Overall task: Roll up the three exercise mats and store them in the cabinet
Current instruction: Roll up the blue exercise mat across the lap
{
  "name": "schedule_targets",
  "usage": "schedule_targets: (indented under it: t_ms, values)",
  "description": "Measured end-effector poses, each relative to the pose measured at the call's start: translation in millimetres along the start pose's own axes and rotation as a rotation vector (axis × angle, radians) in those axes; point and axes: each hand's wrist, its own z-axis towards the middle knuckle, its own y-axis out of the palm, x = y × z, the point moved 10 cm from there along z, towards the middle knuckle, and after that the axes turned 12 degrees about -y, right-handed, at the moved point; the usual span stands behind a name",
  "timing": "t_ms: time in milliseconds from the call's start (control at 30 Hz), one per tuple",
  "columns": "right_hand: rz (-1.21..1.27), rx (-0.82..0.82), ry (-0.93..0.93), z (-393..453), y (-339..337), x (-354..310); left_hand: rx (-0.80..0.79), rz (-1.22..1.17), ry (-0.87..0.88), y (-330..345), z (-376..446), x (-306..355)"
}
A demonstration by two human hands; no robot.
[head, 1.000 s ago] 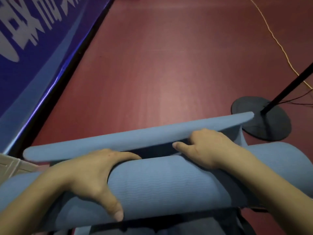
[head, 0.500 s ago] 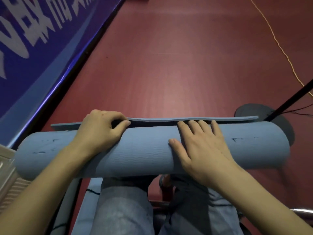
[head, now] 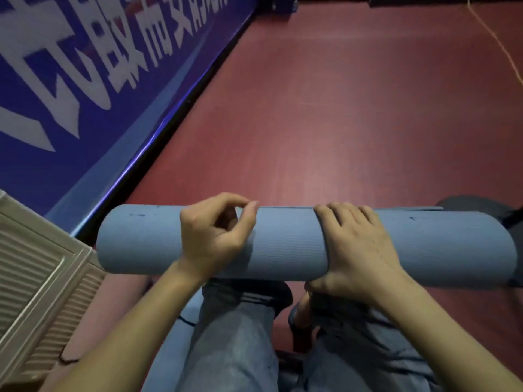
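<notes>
Head view: blue mat (head: 288, 244) fully rolled, lying across knees at 6 o'clock. Right hand (head: 359, 247) clamped around roll so it won't unwind; left hand (head: 215, 236) loosely curled on top, steadying. Louvred cabinet (head: 36, 273) at 8 o'clock.

Dim, warm indoor light, soft overall. Glare streak on the blue banner (head: 85, 114) edge up-left of the left hand (head: 212, 236). Slight motion softness; wide-angle bending at edges; dark corner beyond the right hand (head: 359, 250).
</notes>
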Motion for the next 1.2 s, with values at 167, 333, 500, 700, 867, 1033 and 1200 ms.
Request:
schedule_targets:
  t_ms: [167,333,500,700,867,1033,1200]
  values:
    - [0.135,-0.141,-0.002,25.7,-3.1,25.0,-0.352,-0.351,-0.611,42.2,-113.2,-55.9]
    - [0.154,-0.124,-0.035,33.3,-3.2,24.6,-0.605,-0.764,-1.275,88.6,-158.1,-87.3]
    - [0.224,-0.024,-0.005,21.9,-16.8,32.7,-0.514,-0.904,-1.057,86.4,-119.8,-87.3]
    - [0.49,0.136,0.027,-3.2,-40.1,61.2,-0.473,-0.829,-0.691,66.8,-40.2,-56.9]
    - [0.503,0.259,-0.09,11.6,-75.5,56.1,-0.46,-0.719,-0.477,89.7,16.7,-25.3]
    - [0.765,0.41,-0.171,12.6,-88.9,38.4,-0.526,-0.367,-0.253,124.8,-1.4,-29.8]
    - [0.845,0.358,-0.197,-3.2,-38.6,33.6,-0.674,-0.149,-0.291,152.2,-53.5,-62.1]
